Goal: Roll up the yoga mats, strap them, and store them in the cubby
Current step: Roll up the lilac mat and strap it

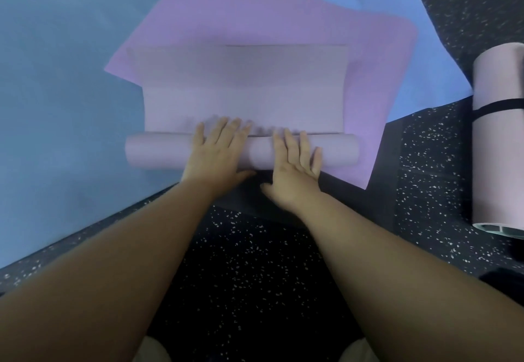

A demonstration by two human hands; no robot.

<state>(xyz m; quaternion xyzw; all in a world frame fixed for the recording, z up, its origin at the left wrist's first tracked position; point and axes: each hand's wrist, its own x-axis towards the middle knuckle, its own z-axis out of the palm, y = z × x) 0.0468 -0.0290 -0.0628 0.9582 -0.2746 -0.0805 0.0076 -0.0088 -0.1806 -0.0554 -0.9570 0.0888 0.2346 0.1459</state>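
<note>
In the head view, a pale lilac yoga mat (pixel 243 89) lies on the floor in the middle of the scene, and its near end is rolled into a tube (pixel 158 150) that runs from left to right. The flat, unrolled part stretches from the tube toward the far side. Both hands lie on top of the tube, palms down. The left hand (pixel 218 152) presses on the middle of the tube, with its fingers (pixel 226 129) spread and flat, and the tips reach over the far edge of the roll onto the flat part. The right hand (pixel 292 169) rests just to the right of it, also with flat, spread fingers (pixel 304 146) pointing to the far side; its thumb hangs off the near side of the tube. Neither hand closes around anything; they only press down.

Under the lilac mat lies a brighter purple mat (pixel 241 13), turned at an angle. A grey-blue mat (pixel 62 78) covers the left part of the floor, and a lighter blue mat (pixel 414 58) shows at the far right under the purple one. At the right edge lies a rolled pink mat (pixel 493 146), with a black strap (pixel 499 106) around it. The floor (pixel 255 276) is dark with white speckles. I can read no brand, label or writing on any mat.
</note>
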